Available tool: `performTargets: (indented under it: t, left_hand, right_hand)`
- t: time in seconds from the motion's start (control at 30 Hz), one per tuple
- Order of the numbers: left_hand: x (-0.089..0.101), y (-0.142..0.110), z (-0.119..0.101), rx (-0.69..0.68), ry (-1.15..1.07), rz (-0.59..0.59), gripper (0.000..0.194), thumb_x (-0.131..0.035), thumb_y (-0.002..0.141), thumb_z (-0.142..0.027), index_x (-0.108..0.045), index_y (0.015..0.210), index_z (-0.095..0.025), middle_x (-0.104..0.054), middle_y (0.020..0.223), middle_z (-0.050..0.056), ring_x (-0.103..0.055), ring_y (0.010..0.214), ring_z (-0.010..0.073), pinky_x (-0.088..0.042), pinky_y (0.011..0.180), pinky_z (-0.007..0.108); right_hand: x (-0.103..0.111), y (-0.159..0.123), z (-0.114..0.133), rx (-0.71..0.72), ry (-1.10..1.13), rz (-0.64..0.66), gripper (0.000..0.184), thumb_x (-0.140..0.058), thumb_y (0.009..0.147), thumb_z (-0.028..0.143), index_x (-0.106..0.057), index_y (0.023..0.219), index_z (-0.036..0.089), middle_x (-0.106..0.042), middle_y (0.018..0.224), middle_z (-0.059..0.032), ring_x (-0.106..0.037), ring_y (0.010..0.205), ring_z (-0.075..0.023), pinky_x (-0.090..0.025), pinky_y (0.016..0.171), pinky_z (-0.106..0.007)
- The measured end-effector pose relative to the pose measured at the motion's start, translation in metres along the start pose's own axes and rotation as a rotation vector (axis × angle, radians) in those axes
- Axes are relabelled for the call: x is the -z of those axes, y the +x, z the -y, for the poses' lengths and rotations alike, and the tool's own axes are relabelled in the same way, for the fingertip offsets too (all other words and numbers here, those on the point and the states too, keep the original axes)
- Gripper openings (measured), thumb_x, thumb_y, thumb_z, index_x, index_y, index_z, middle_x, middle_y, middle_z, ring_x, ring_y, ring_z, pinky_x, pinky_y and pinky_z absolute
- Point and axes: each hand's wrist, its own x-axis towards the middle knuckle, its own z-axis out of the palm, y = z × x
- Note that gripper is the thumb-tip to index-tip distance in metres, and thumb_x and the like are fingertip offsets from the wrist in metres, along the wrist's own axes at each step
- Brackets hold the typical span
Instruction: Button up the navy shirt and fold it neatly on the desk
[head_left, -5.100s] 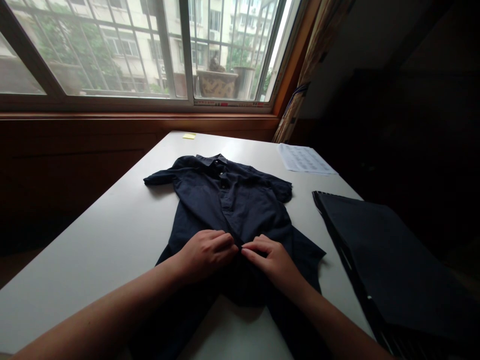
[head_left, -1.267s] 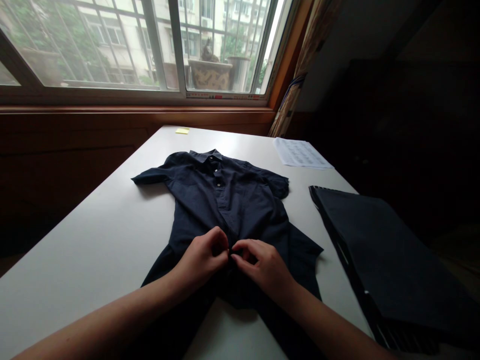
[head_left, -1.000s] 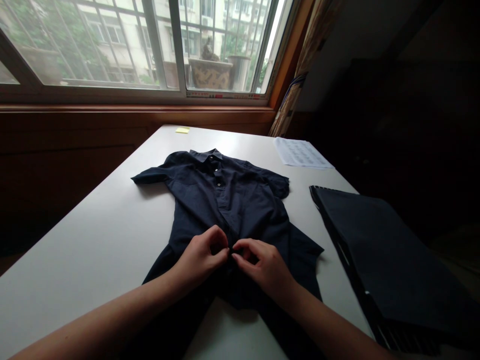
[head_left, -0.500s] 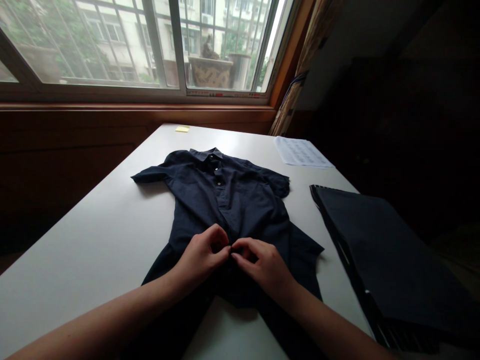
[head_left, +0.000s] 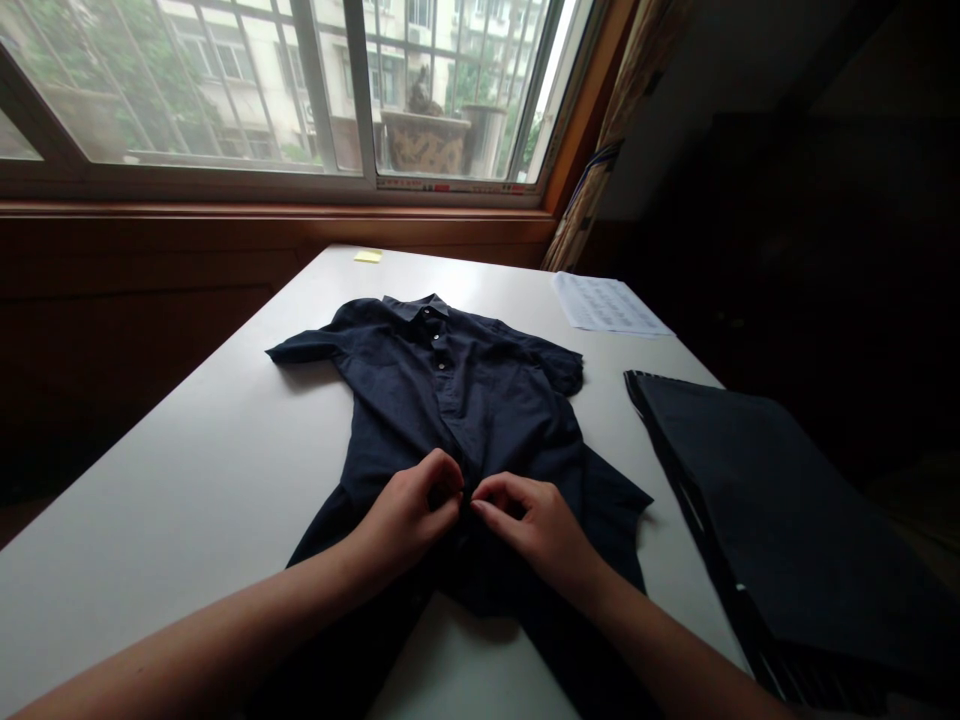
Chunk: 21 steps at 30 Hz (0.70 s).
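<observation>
Midway between the left and right edges of the white table (head_left: 187, 470), the dark blue shirt (head_left: 405, 390) lies front up before me, its collar (head_left: 417, 306) toward the far edge and its lower cloth parting in two toward the near edge. My left hand (head_left: 412, 508) has thumb and forefinger pinched on the shirt's front, low on the button line; my right hand (head_left: 544, 525) pinches the dark cloth just beside it, fingertips almost meeting the left's. What exactly sits between those tips is too dark for me to tell. Three pale buttons (head_left: 436, 337) show below the collar, well apart from my fingers. A yellow note (head_left: 367, 256) lies by the far left corner, printed sheets (head_left: 611, 303) by the far right corner, and a dark flat object (head_left: 780, 500) with a striped border along the right edge.
</observation>
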Motion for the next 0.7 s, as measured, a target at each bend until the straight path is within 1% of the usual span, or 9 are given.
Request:
performTargets:
  t: [0.13, 0.3, 0.43, 0.7]
  left_hand:
    - [-0.0007, -0.0014, 0.0003, -0.043, 0.072, 0.017, 0.013, -0.054, 0.085, -0.011, -0.055, 0.093, -0.021, -0.064, 0.085, -0.002, -0.061, 0.076, 0.0134, -0.045, 0.07, 0.022]
    - [-0.0025, -0.0027, 0.0049, -0.093, 0.165, 0.003, 0.008, -0.052, 0.09, -0.015, -0.053, 0.095, -0.021, -0.063, 0.087, 0.0, -0.061, 0.078, 0.0143, -0.045, 0.071, 0.023]
    - [-0.0026, -0.0027, 0.0067, -0.092, 0.188, 0.005, 0.005, -0.053, 0.091, -0.018, -0.051, 0.094, -0.022, -0.063, 0.086, -0.001, -0.061, 0.077, 0.0147, -0.046, 0.07, 0.024]
    - [-0.0038, -0.0013, 0.0038, -0.09, 0.194, -0.006, 0.007, -0.053, 0.087, -0.015, -0.053, 0.09, -0.021, -0.064, 0.085, 0.0, -0.061, 0.077, 0.0151, -0.048, 0.07, 0.025]
  right_hand:
    - [0.0008, 0.0008, 0.001, -0.027, 0.005, 0.015, 0.009, -0.065, 0.089, 0.025, -0.074, 0.088, 0.02, -0.068, 0.071, 0.0018, -0.063, 0.064, -0.0137, -0.045, 0.063, -0.023]
    - [0.0014, 0.0019, 0.0022, -0.055, 0.001, 0.016, 0.011, -0.065, 0.089, 0.026, -0.074, 0.088, 0.02, -0.067, 0.068, 0.0026, -0.061, 0.062, -0.0132, -0.044, 0.061, -0.023]
    - [0.0015, 0.0014, 0.0027, -0.087, 0.002, 0.022, 0.012, -0.065, 0.088, 0.027, -0.074, 0.087, 0.02, -0.065, 0.065, 0.0025, -0.059, 0.06, -0.0129, -0.042, 0.058, -0.023]
    - [0.003, 0.0024, 0.0056, -0.147, 0.057, 0.043, 0.013, -0.065, 0.086, 0.029, -0.073, 0.085, 0.019, -0.062, 0.062, 0.0032, -0.056, 0.056, -0.012, -0.039, 0.054, -0.022]
